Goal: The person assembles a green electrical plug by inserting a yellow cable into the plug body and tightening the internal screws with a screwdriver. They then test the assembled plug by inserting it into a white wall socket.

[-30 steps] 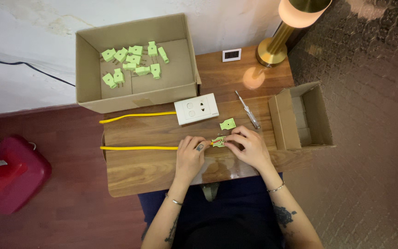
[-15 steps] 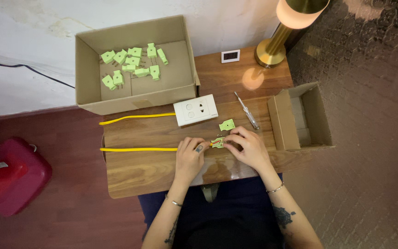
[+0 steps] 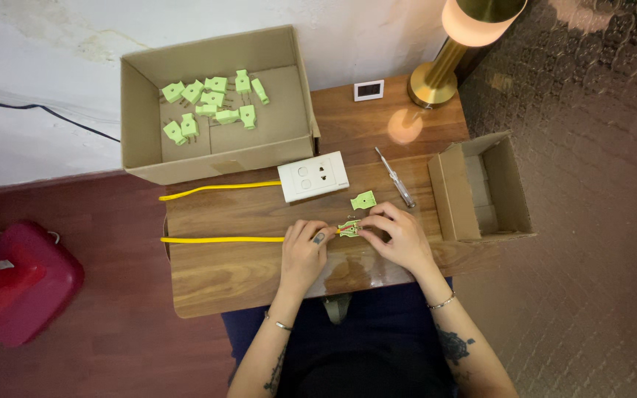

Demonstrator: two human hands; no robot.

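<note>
Head view: both hands, left hand (image 3: 302, 250) and right hand (image 3: 401, 237), pinch green plug (image 3: 348, 228).

Both forearms come up from the lower middle of the frame and meet near the centre. The left hand (image 3: 302, 253) lies palm down, its fingers curled and its fingertips pinched together toward the right. The right hand (image 3: 401, 237) is just beside it, also palm down, with bent fingers pinched toward the left. The fingertips of the two hands almost meet. Each wrist carries a thin bracelet, and both forearms show tattoos.
</note>
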